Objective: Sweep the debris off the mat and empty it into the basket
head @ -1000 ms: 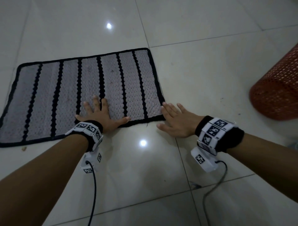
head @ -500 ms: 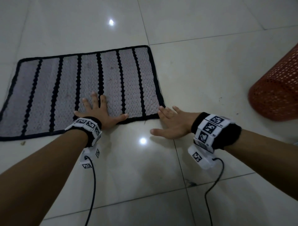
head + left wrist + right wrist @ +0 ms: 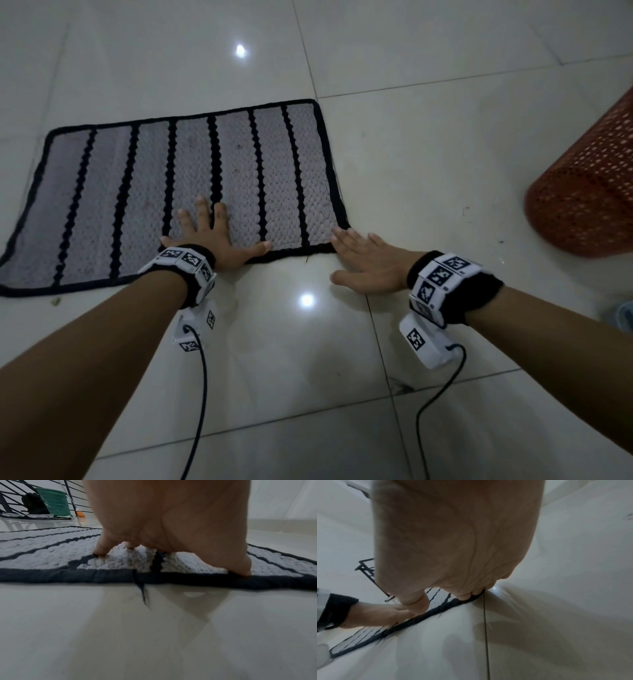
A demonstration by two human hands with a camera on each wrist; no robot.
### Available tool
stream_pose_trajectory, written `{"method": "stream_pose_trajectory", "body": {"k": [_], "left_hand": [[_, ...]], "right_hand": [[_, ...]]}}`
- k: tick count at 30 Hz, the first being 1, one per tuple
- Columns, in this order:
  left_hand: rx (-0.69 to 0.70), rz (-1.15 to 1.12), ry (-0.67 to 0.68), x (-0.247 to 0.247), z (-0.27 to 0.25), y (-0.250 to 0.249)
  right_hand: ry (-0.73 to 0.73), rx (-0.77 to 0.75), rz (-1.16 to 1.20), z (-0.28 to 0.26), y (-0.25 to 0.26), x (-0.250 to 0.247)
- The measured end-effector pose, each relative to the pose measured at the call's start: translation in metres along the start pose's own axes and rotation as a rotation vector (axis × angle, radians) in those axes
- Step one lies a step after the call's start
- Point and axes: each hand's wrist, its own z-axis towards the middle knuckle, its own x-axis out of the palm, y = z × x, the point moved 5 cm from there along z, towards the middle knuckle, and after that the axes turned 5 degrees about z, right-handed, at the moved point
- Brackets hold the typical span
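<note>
Here the mat (image 3: 178, 192), grey with black stripes and a black border, lies flat on the tiled floor (image 3: 308, 377), left of centre. The left hand (image 3: 219, 240) rests on its near edge with fingers (image 3: 102, 546) spread and straight, thumb (image 3: 257, 248) along the border; in the left wrist view the pile bunches up a little under the palm. The right hand (image 3: 366, 263) lies flat on the floor at the mat's near right corner, fingers (image 3: 342, 236) extended and released, their tips touching the black border, holding nothing. The orange basket (image 3: 589, 192) stands well apart at the right. A small bit of debris (image 3: 54, 301) sits on the floor just beside the mat's near left edge. Compared with half a second ago, both hands are in much the same places; the right fingers have crept slightly onto the corner, and the mat has not shifted.
</note>
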Motion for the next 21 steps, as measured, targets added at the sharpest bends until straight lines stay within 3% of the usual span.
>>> {"method": "stream_pose_trajectory", "body": {"k": [8,13,18,21], "left_hand": [[0.006,-0.023,-0.032,-0.005,-0.004,-0.004],[0.039,0.019,-0.118,0.001,-0.007,-0.009],[0.094,0.048,-0.116,0.002,-0.010,-0.015],[0.173,0.035,-0.039,0.008,-0.033,-0.026]], "right_hand": [[0.037,0.082,0.121,-0.029,-0.015,0.018],[-0.034,-0.011,0.192,-0.046,-0.038,0.036],[-0.110,-0.037,0.207,-0.049,-0.048,0.048],[0.034,0.006,0.270,-0.071,-0.035,0.050]]}}
